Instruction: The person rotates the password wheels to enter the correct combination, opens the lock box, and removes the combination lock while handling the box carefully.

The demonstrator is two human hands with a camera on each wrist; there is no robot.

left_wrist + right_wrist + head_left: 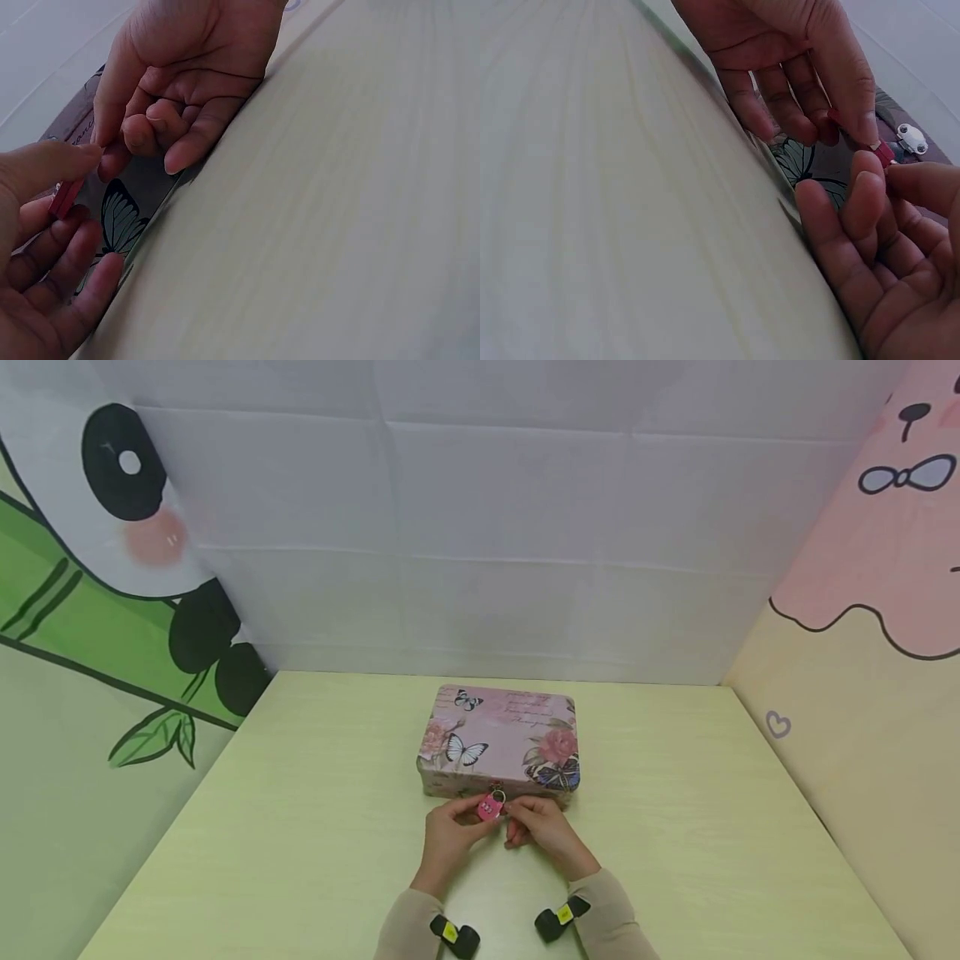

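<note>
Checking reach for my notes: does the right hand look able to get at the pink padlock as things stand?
Probably yes: the right hand has its fingertips right beside the pink padlock. The left hand grips it from the opposite side, leaving the near side apparently free.

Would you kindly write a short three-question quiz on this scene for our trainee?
1. Open question: What printed motifs decorate the lid of the box?
2. True or false: The lid stands wide open.
3. Fill in the missing colour, using the head view: Of the two hands, the left hand holds a small ____ item at the front of the box.

Key:
1. Butterflies and pink flowers, along with some script.
2. False; it is closed.
3. Pink.
</note>
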